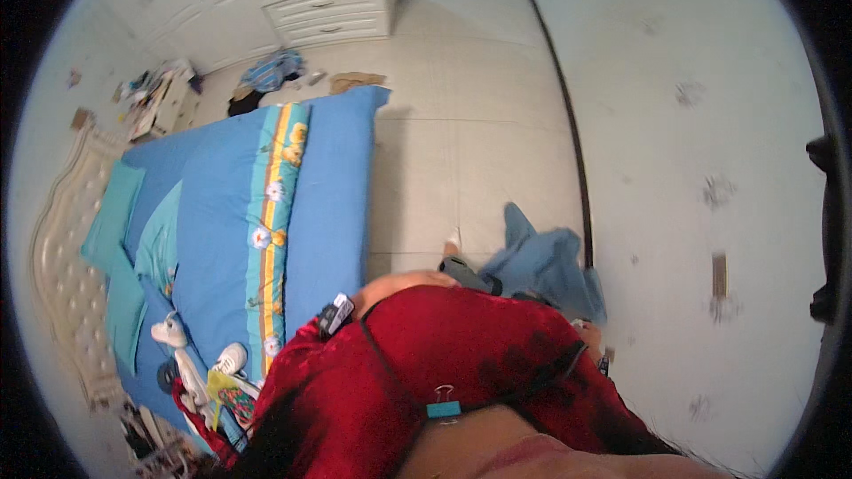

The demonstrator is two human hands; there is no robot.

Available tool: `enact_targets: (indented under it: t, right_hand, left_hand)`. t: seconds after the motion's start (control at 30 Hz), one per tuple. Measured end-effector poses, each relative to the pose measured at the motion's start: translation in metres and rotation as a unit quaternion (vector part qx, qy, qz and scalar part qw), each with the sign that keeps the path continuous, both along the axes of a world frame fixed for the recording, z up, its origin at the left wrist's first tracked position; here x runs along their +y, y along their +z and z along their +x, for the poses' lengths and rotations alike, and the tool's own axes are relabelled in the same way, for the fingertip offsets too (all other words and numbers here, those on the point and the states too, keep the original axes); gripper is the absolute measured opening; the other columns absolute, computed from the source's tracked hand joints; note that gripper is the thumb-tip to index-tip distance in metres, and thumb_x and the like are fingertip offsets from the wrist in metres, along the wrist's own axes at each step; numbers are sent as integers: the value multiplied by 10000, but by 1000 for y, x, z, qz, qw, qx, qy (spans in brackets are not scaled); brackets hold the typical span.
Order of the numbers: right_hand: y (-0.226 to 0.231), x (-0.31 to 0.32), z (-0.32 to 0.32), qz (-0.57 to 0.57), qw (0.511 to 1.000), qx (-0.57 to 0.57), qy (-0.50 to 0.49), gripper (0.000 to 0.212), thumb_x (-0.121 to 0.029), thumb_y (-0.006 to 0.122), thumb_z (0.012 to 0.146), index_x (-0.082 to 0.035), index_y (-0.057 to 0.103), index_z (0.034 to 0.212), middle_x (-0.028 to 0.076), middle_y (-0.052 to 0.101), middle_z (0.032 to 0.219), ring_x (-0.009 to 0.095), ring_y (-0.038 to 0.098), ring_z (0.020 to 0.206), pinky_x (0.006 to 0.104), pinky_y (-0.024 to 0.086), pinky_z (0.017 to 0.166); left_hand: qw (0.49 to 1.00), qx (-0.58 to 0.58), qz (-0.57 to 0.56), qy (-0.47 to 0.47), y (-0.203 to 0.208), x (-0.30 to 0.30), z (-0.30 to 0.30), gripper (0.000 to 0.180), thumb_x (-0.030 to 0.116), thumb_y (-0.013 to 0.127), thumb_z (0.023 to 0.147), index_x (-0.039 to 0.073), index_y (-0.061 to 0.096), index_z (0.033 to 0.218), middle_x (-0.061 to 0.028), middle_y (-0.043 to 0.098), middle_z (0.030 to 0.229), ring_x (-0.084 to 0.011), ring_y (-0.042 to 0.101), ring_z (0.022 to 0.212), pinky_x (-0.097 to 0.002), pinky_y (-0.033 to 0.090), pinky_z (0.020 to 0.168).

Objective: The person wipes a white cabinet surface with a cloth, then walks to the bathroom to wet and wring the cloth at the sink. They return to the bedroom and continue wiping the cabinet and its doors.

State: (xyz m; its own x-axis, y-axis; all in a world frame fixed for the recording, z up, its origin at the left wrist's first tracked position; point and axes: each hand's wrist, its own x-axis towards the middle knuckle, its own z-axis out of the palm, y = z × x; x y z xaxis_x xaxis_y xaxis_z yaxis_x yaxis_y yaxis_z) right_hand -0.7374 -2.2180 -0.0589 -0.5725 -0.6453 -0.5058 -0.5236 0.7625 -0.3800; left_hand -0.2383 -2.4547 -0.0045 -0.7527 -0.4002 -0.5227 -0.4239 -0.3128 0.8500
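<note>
My left hand (415, 281) reaches in front of my red velvety top (470, 328). Its fingers look stretched out, but their tips go out of sight behind the top. Close past them is a dark grey piece of cloth (470, 273), with a bare foot (453, 241) beyond it. On my right side, my right hand (587, 333) is only partly visible beside the near end of a blue denim-like garment (543, 262). The garment spreads out near the wall, slightly blurred. That hand's fingers are hidden, so its grip does not show. Both wrists carry dark bands.
A bed (342, 177) with blue bedding stands at left; shoes (231, 358) and clothes lie on it. A pale wall (674, 168) runs close on the right. White drawers (324, 4) stand at the back, with clothes (273, 69) on the tiled floor nearby.
</note>
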Motion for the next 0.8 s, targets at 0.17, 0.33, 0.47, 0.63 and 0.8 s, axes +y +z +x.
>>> enact_targets:
  t: [0.17,0.33,0.47,0.63,0.8]
  right_hand:
    - [-36,-248,-39,-33,970,101,220,318,-289,687,781,6,682,901,160,670,778,279,624,665,435,471,629]
    - [-22,-516,0,-165,961,-115,190,339,-257,686,819,18,663,1016,166,683,895,229,648,799,372,492,723]
    - [-7,-681,56,-279,906,-215,233,313,-232,709,819,-19,673,1046,125,670,846,185,629,759,327,481,701]
    - [-10,-796,36,-48,907,15,418,370,-391,652,816,-72,694,999,155,683,929,313,636,870,415,489,767]
    - [-9,-855,-76,-10,935,50,350,399,-416,639,793,-59,707,960,167,685,990,355,628,965,453,494,844]
  left_hand:
    - [902,-203,-334,185,6,-186,21,407,342,553,937,17,625,1172,-235,618,1185,-383,586,1105,-421,453,946]
    - [886,-156,-253,356,-15,-295,48,437,339,547,945,-30,607,1170,-240,623,1172,-368,600,1092,-405,465,935]
    - [895,-307,-251,203,-40,-348,80,543,426,565,932,-12,572,1252,-223,607,1234,-365,565,1168,-416,448,966]
    - [858,-444,-184,179,-42,-445,101,561,475,590,864,14,617,1182,-253,608,1193,-423,557,1135,-476,446,964]
    - [909,-369,-191,29,-57,-703,49,427,329,584,881,31,606,1186,-255,636,1095,-407,587,1072,-457,459,937]
